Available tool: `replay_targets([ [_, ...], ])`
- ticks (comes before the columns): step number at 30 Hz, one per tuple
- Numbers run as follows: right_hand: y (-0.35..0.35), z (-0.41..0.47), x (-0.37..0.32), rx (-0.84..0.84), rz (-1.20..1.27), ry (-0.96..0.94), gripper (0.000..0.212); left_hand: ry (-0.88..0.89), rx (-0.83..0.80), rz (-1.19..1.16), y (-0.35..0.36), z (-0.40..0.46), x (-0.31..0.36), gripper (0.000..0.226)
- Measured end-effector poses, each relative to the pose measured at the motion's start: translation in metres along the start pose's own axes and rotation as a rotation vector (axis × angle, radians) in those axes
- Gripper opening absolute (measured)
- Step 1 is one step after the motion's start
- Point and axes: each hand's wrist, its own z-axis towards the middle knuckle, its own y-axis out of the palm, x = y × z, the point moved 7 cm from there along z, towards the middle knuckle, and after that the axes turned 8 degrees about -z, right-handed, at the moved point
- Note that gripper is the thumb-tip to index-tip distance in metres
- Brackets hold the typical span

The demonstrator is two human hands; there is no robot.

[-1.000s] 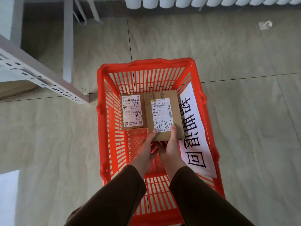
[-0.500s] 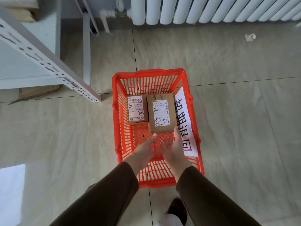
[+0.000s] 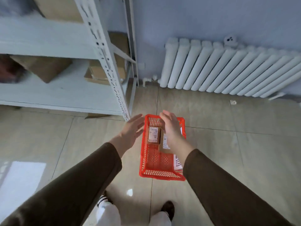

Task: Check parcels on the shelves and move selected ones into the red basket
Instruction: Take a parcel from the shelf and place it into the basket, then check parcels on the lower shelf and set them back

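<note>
Both hands, left (image 3: 132,128) and right (image 3: 171,128), hover open and empty above the basket (image 3: 157,172); its two parcels (image 3: 153,136) at 12 o'clock look light and stiff, probably best gripped by the side edges.

A white column radiator (image 3: 228,69) stands against the blue wall (image 3: 211,18) over a beige tiled floor (image 3: 244,144). A small scrap (image 3: 233,102) lies on the floor just below it.

Two parcels (image 3: 153,136) (image 3: 164,142), one red basket (image 3: 156,174), two empty hands (image 3: 132,130) (image 3: 171,128).
</note>
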Motion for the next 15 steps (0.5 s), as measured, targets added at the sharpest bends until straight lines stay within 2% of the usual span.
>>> replay_targets([
  [2, 0.016, -0.038, -0.062, -0.031, -0.06, -0.093, 0.033, 0.101, 0.001, 0.009, -0.009, -0.048, 0.058, 0.046],
  [3, 0.025, -0.053, -0.086, -0.055, -0.083, -0.141, 0.031, 0.147, -0.002, 0.019, -0.014, -0.069, 0.082, 0.047],
  [8, 0.094, -0.144, -0.186, -0.124, -0.095, -0.3, 0.019, 0.307, -0.003, -0.031, -0.072, -0.177, 0.191, 0.023],
  [12, 0.162, -0.207, -0.239, -0.151, -0.075, -0.414, 0.012, 0.426, -0.01, -0.055, -0.144, -0.244, 0.255, 0.027],
  [15, 0.211, -0.247, -0.262, -0.16, -0.064, -0.451, 0.015, 0.489, -0.02, -0.042, -0.189, -0.283, 0.295, 0.023],
])
